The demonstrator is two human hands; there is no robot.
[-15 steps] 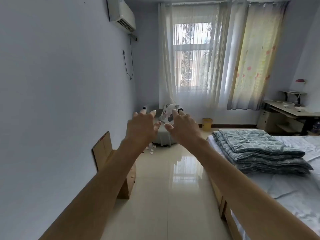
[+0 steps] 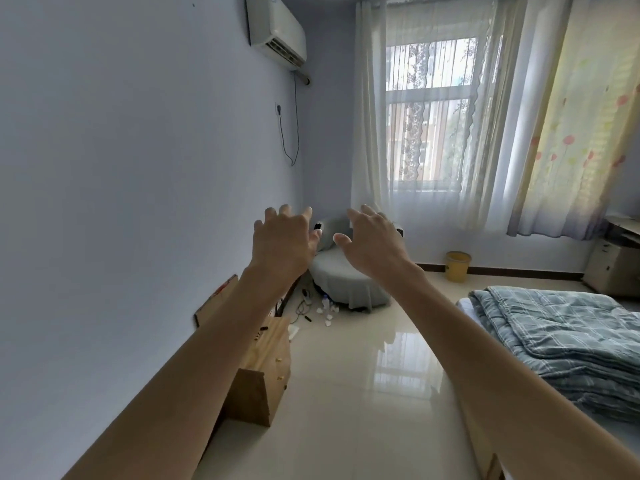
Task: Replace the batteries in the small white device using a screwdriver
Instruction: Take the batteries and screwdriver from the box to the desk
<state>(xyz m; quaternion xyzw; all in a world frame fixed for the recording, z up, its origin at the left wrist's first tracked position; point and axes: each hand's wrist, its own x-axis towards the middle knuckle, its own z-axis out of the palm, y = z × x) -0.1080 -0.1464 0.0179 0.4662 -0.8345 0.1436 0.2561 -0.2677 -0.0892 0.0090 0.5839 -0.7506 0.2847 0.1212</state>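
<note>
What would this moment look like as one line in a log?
task: not begun | left hand: raised, open, empty | right hand: raised, open, empty | facing: grey covered seat below window

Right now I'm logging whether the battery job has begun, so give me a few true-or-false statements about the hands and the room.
1. The left hand is closed in a fist. False: its fingers are spread, holding nothing.
2. The right hand is open and empty. True.
3. The yellow plastic bin lies tipped over. False: it stands upright on the floor.
4. A white air conditioner hangs high on the wall. True.
</note>
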